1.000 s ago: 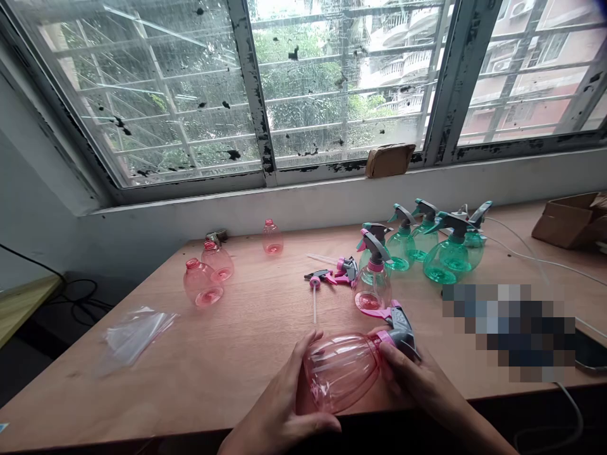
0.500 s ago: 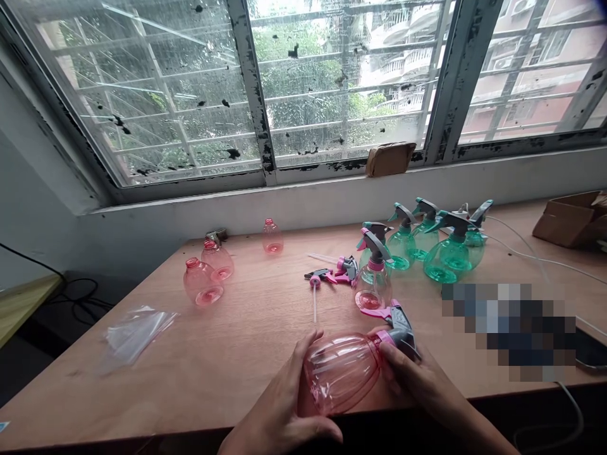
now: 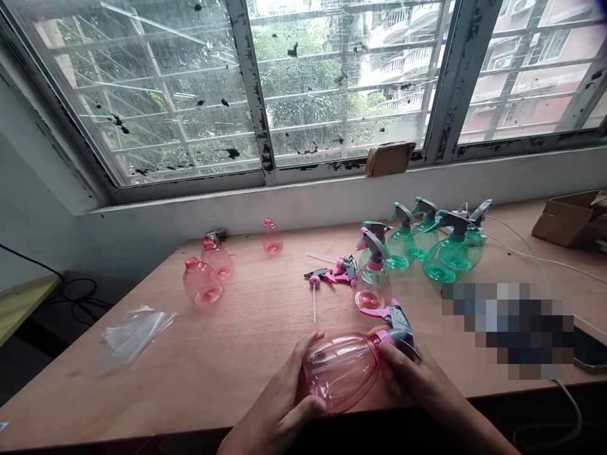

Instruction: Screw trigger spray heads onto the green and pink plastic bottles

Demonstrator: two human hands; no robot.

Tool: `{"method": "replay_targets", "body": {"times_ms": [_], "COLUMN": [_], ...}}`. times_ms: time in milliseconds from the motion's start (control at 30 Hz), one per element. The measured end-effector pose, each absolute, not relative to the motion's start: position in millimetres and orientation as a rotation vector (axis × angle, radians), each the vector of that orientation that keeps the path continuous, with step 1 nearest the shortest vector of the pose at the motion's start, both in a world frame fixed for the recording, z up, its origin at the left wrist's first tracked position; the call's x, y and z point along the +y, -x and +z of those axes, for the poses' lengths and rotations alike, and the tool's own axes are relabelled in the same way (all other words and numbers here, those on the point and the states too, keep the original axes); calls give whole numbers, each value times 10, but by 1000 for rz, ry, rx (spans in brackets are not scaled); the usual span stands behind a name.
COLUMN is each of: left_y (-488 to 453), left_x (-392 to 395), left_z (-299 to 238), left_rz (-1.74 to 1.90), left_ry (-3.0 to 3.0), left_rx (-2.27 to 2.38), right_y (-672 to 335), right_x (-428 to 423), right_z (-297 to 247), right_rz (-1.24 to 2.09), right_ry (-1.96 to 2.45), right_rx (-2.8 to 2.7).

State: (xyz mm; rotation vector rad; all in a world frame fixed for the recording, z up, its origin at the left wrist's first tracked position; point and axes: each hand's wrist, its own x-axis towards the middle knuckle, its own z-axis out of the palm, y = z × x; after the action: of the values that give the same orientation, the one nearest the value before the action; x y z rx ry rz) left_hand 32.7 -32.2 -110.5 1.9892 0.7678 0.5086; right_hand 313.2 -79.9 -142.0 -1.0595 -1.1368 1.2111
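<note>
A clear pink spray bottle (image 3: 341, 370) lies on its side near the front edge of the wooden table (image 3: 237, 341). My left hand (image 3: 279, 411) wraps round its round body. Its neck carries a grey and pink trigger head (image 3: 397, 328), and my right hand (image 3: 417, 379) grips there. Both hands are closed on the bottle.
An upright pink spray bottle (image 3: 373, 281) stands just behind, with loose trigger heads (image 3: 332, 273) beside it. Several green spray bottles (image 3: 436, 243) cluster at the back right. Three headless pink bottles (image 3: 203, 283) stand at the left, and a plastic bag (image 3: 133, 332) lies nearby. A cardboard box (image 3: 569, 218) sits far right.
My left hand's fingers have shifted slightly round the bottle's body. Nothing else has moved.
</note>
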Motion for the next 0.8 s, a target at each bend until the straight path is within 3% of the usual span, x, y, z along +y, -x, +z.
{"method": "replay_targets", "body": {"times_ms": [800], "left_y": [-334], "left_x": [-343], "left_z": [-1093], "left_rz": [564], "left_ry": [-1898], "left_rx": [792], "right_y": [-3115], "right_x": [-825], "right_z": [-1400], "right_rz": [1242], "right_ry": [1032], "right_rx": [-1014]}}
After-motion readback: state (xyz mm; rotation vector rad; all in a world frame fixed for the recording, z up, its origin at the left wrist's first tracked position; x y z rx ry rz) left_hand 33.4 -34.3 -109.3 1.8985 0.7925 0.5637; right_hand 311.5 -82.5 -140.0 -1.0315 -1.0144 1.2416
